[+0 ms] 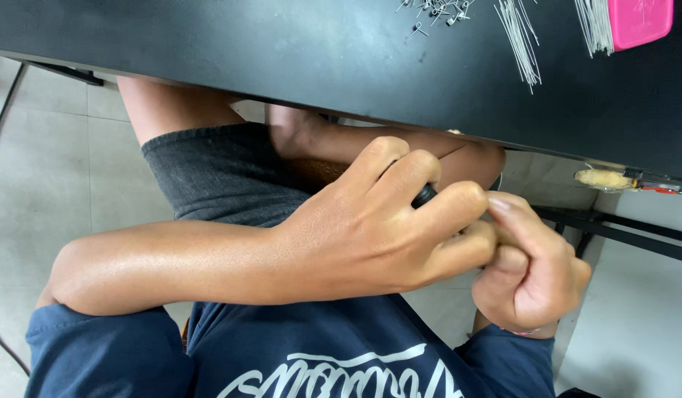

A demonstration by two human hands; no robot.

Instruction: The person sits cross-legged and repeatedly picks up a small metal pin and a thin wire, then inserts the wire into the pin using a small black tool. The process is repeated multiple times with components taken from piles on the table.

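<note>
My left hand [370, 228] reaches across my lap from the left, its fingers curled around a small black round object [423, 195] that shows only between two fingers. My right hand [533, 276] is curled into a loose fist at the lower right. Its thumb presses against the fingertips of my left hand. Anything pinched between the two hands is hidden by the fingers. Both hands hover below the front edge of the black table [282, 51], above my grey shorts [223, 173].
On the table's far right lie bundles of thin metal wires [519, 37], several small metal parts [437, 11] and a pink container [639, 21]. A yellowish tool tip with a red and black handle [614, 178] sticks out by the table edge. Black frame bars [621, 232] cross the tiled floor [53, 169].
</note>
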